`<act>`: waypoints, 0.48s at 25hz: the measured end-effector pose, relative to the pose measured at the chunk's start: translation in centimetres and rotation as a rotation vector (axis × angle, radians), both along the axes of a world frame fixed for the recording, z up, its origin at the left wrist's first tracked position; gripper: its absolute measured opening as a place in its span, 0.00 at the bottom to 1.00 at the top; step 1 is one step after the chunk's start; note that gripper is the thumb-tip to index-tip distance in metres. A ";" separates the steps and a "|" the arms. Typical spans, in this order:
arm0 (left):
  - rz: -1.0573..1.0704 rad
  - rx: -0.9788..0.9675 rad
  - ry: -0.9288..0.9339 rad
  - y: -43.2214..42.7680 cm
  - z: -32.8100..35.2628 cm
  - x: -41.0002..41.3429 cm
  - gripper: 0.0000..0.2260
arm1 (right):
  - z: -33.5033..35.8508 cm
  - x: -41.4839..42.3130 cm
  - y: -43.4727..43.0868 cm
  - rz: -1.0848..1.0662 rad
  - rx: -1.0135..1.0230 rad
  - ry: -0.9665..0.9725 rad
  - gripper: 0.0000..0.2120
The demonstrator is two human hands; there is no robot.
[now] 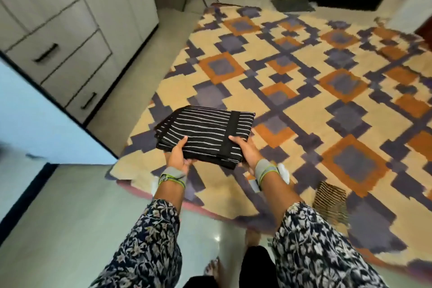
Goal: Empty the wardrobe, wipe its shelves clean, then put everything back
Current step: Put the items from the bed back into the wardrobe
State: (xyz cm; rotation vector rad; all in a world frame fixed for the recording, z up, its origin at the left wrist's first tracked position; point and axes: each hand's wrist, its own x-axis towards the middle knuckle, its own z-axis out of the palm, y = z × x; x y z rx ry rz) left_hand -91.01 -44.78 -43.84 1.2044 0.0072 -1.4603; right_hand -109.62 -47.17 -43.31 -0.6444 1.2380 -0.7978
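Two hands are holding one stack of black striped cloth (203,133) out in front of the person, level and clear of the floor, above the near edge of the rug (304,77). The left hand (177,154) is gripping the near left corner and the right hand (245,152) the near right corner. Each thumb is lying on top while the other fingers are tucking underneath, out of my sight. Taking it from both sides is, I think, keeping the folds flat so the pile is not sliding apart.

With the wardrobe (70,30) standing off to the person's left, I am guessing this is the emptying stage and the rug is serving as a soft, clean place for the clothes. A small brown striped piece (330,203) is already lying on the rug, near the right forearm.

The rug is spreading across pale glossy tiles (70,206), its pattern running in cream, orange and purple blocks. The wardrobe's two drawers (67,63) are sitting closed, and a pale door panel (35,119) is jutting in from the left.
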 end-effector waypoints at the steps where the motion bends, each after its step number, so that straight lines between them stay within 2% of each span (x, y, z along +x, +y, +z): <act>1: 0.098 -0.014 -0.012 1.4 0.3 4.3 0.06 | 0.3 4.5 -0.1 0.093 -0.012 0.008 0.20; 5: 0.360 0.000 -0.020 5.4 0.1 15.0 0.05 | 1.8 16.4 -0.1 0.322 -0.063 0.100 0.09; 6: 0.429 0.015 -0.010 5.6 -0.5 16.8 0.09 | 2.4 18.4 -0.3 0.362 -0.083 0.097 0.07; 8: 0.573 0.028 0.059 6.5 -0.6 19.9 0.16 | 2.5 23.0 -0.9 0.462 -0.115 0.117 0.10; 12: 0.773 0.086 0.089 7.8 -2.0 26.0 0.15 | 1.0 31.6 -2.6 0.615 -0.124 0.165 0.15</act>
